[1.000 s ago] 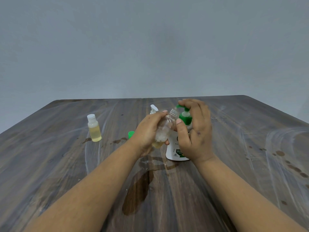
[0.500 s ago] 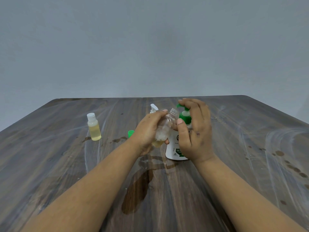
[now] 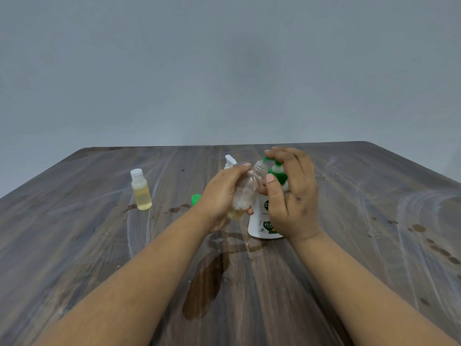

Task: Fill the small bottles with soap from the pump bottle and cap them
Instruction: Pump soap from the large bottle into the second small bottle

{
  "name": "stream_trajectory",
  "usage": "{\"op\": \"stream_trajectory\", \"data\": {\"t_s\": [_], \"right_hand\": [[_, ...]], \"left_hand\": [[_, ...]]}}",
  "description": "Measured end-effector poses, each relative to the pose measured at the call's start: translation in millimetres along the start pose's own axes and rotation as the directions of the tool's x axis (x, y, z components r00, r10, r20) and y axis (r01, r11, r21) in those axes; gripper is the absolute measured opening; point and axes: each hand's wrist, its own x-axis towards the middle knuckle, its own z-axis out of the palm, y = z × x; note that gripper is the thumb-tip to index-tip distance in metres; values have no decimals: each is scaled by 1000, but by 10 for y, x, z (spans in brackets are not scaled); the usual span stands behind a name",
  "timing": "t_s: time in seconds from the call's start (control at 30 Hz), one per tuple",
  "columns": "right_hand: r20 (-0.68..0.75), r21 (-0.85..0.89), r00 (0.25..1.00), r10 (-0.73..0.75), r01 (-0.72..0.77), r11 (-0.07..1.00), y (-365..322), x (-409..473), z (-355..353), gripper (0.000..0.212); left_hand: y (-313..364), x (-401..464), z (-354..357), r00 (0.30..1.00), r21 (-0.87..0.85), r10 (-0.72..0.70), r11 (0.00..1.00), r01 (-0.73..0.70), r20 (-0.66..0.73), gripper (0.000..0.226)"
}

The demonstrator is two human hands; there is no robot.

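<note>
My left hand (image 3: 219, 198) grips a small clear bottle (image 3: 245, 193), tilted so its open threaded neck points up-right at the green nozzle of the pump bottle (image 3: 262, 221). A little yellowish soap and foam sit at the small bottle's bottom. The pump bottle is white with a green pump head and stands on the table. My right hand (image 3: 291, 193) lies over the pump head, fingers curved on top of it and thumb down in front of the collar. A second small bottle (image 3: 141, 189), filled with yellow soap and capped white, stands upright at the left.
A green cap (image 3: 195, 199) lies on the wooden table (image 3: 374, 221) just left of my left hand. A white spray top (image 3: 230, 161) shows behind my left hand. A dark wet patch (image 3: 209, 278) spreads on the table in front of the bottles.
The green pump head has risen slightly under my right hand's fingers. The small bottle stays held at the nozzle.
</note>
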Motion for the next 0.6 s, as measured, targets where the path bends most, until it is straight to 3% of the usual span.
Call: {"op": "stream_trajectory", "data": {"t_s": [0.17,0.4,0.6], "right_hand": [[-26,8,999,20,-20,1000,-1,10,16,27],[1,-8,1000,-5,5,1000,9,-9,-1,40],[-25,2,1000,6,-6,1000,-1,18,19,29]], "left_hand": [[6,-4,4,1000,-17,2,1000,-2,21,42],[19,-3,15,1000,-17,-5,1000,5,-1,40],[14,8,5,1000,16,-15,1000,15,-19,39]]}}
